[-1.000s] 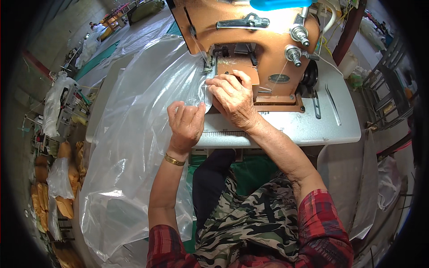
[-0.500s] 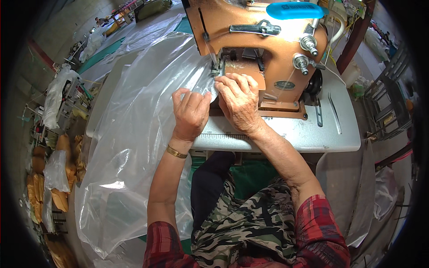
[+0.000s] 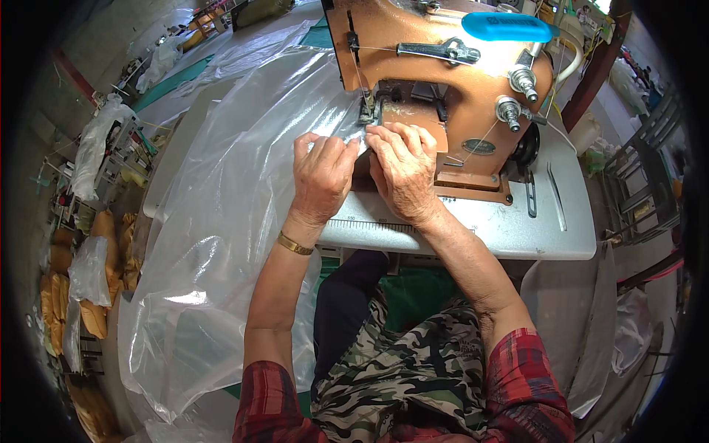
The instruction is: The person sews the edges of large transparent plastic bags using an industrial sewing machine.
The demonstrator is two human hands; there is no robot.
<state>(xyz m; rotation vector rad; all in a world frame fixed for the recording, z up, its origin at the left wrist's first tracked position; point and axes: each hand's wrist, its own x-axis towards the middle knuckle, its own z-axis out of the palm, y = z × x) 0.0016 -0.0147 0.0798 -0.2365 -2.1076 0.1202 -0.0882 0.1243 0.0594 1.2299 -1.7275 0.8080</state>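
A large clear plastic sheet drapes over the left side of the table and down toward my lap. Its right edge runs to the presser foot of an orange-brown sewing machine. My left hand is closed on the sheet just in front of the foot, fingers curled. Close beside it, my right hand pinches the sheet's edge, with its fingertips a little below the foot. The two hands nearly touch. Thread runs down the machine's front to the needle area.
On the grey-white table right of the machine lie tweezers and a dark slotted metal piece. A blue lamp lights the machine from above. Yellow-brown bundles stack at the left; a dark chair stands at the right.
The view has shifted slightly, so the machine appears farther right. My left hand has come a little closer to my right hand and the foot; both still grip the sheet.
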